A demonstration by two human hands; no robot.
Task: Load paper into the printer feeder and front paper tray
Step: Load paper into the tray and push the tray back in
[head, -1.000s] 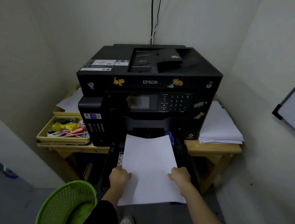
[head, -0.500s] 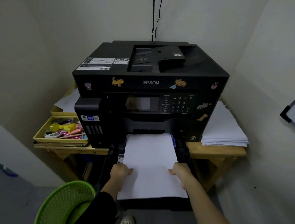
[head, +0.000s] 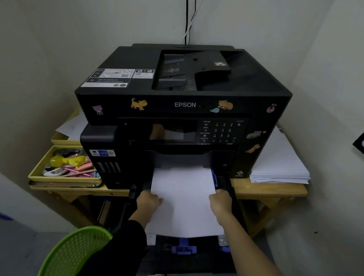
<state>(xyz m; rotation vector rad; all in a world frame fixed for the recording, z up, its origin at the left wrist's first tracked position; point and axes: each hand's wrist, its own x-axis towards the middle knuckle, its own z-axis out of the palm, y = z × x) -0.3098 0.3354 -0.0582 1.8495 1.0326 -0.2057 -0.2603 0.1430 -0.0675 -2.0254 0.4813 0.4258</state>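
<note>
A black Epson printer (head: 184, 104) stands on a small wooden table (head: 268, 189). Its front paper tray (head: 184, 250) is pulled out toward me, with blue guides showing at its near end. White paper (head: 184, 200) lies in the tray, its far edge under the printer's front opening. My left hand (head: 148, 201) grips the paper's left edge and my right hand (head: 221, 203) grips its right edge. The document feeder (head: 192, 71) on top of the printer holds no paper that I can see.
A stack of white paper (head: 280, 163) lies on the table to the right of the printer. A yellow tray of stationery (head: 67, 166) sits to the left. A green mesh basket (head: 71, 254) stands on the floor at lower left. Walls close in on both sides.
Both hands have slid the paper forward, away from me, deeper into the tray and under the printer's front opening. The camera has moved closer to the printer.
</note>
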